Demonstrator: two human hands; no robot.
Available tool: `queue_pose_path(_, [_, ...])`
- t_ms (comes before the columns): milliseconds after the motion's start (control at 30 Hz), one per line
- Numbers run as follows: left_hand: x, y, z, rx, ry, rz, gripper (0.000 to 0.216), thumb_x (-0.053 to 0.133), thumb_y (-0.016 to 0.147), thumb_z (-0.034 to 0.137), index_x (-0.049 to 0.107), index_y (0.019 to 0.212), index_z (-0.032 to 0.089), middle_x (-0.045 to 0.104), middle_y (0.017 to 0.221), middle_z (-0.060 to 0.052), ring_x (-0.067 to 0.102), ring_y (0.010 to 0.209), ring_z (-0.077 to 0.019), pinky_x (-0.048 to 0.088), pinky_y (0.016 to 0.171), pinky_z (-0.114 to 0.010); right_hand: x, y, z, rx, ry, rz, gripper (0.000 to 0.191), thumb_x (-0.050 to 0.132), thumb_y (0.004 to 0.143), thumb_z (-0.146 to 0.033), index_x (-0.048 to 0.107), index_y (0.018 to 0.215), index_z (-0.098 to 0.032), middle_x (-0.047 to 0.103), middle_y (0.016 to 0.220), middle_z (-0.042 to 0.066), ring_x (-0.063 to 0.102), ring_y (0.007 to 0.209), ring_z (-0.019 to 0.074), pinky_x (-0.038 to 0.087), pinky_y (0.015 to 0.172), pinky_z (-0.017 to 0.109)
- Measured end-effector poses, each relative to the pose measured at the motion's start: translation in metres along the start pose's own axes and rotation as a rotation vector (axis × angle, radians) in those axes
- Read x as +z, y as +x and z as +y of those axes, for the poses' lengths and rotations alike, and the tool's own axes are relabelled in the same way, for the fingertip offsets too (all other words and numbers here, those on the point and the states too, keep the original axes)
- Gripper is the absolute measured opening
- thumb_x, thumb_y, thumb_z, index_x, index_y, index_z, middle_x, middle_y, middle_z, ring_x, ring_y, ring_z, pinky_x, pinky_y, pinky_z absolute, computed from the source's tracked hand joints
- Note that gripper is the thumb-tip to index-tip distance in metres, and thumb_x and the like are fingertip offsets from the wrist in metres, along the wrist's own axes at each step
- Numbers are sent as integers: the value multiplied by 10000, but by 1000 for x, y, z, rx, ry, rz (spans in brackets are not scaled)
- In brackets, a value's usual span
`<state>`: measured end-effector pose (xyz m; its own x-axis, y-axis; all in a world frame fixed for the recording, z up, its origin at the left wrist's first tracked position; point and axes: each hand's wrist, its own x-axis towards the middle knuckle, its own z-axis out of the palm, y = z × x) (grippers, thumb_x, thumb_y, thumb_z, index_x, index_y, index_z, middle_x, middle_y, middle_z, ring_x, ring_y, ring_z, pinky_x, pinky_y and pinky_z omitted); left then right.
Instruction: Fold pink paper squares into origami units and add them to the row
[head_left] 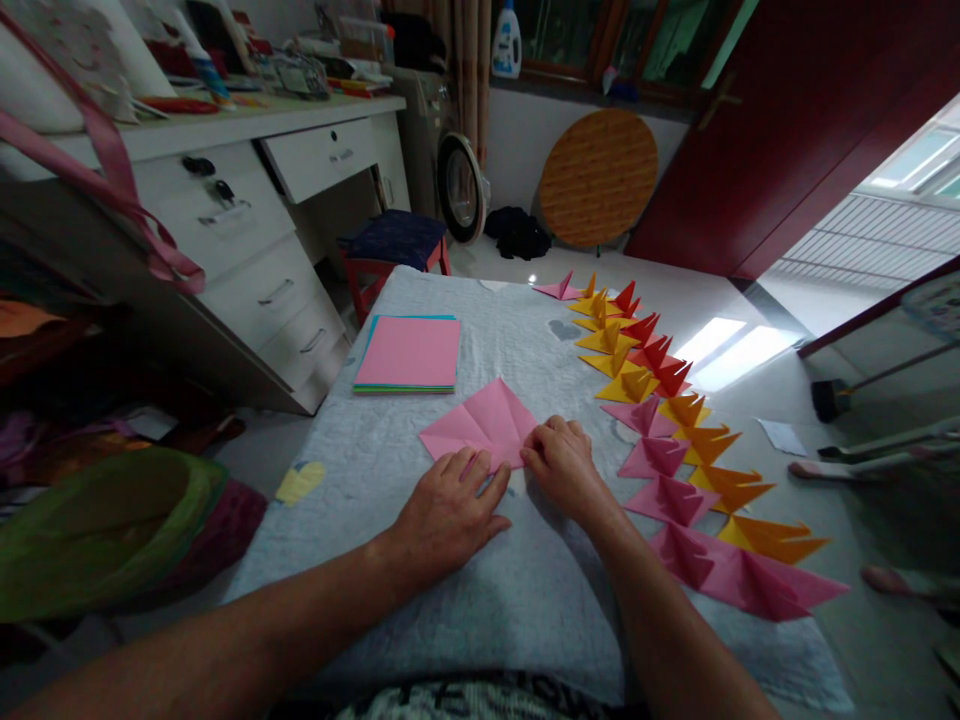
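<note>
Creased sheet point(487, 425) lay on the tabletop point(551, 610), open washer point(427, 125) beyond.
My left grip point(450, 508) spread flat on it, my right grip point(562, 462) pinched its right corner; folded shapes point(656, 458) lined the right side.

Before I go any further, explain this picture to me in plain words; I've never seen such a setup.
There is no machine here: these are a person's bare hands, seen by one camera worn on the head, looking forward and down. The left hand lies over the near edge of a creased pink sheet; the right hand touches its right side, though whether it pinches or only presses, I can't tell. Beyond, on the cloth, sits a stack of paper, pink on top. Along the right lie folded paper shapes in pink, yellow, orange and red.
</note>
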<state>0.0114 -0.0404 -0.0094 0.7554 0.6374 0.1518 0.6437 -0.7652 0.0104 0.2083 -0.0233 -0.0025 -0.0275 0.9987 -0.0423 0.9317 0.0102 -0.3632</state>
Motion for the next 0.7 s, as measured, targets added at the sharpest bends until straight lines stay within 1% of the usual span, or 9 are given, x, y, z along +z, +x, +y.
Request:
queue_pose_path(100, [5,0,-1,62,-38,21,544,633,916,469,561,1307,99,637,1278,-186,592,1182,-331,465,1021,-464,1,1,0,-2,-9,1,110,617,898,-236,698,834,-197,651,968,89,534,944,254,326,783,355])
queue_pose_path(200, [11,-1,-2,103,-73,59,517,579,953,438,545,1327,82,626,1322,-198,572,1253,-323,447,1062,-447,2,2,0,-9,-21,16,113,619,896,-237,697,824,-198,651,958,90,537,927,252,332,786,357])
queue_pose_path(300, [16,-2,-3,103,-95,69,514,542,971,436,530,1350,89,617,1352,-202,566,1284,-318,454,1066,-443,4,2,1,-23,-25,33,114,623,894,-240,695,815,-200,652,947,90,540,919,249,338,795,357])
queue_pose_path(467, [15,-2,-2,107,-103,78,537,507,983,450,520,1370,77,595,1389,-225,552,1314,-332,464,1067,-471,6,3,2,-17,-20,48,119,621,892,-231,692,799,-205,655,929,87,547,907,244,347,811,360])
queue_pose_path(633, [13,-2,-1,107,-56,66,587,560,954,470,539,1345,33,603,1373,-242,565,1297,-355,475,1059,-470,8,4,3,-5,-8,56,118,618,890,-226,693,803,-198,659,931,89,549,902,242,351,821,361])
queue_pose_path(700, [12,-2,0,105,-45,63,583,562,952,475,546,1338,37,606,1370,-242,567,1296,-352,477,1057,-464,9,4,3,-2,-4,57,120,620,891,-233,696,806,-195,658,927,88,549,903,241,352,822,359])
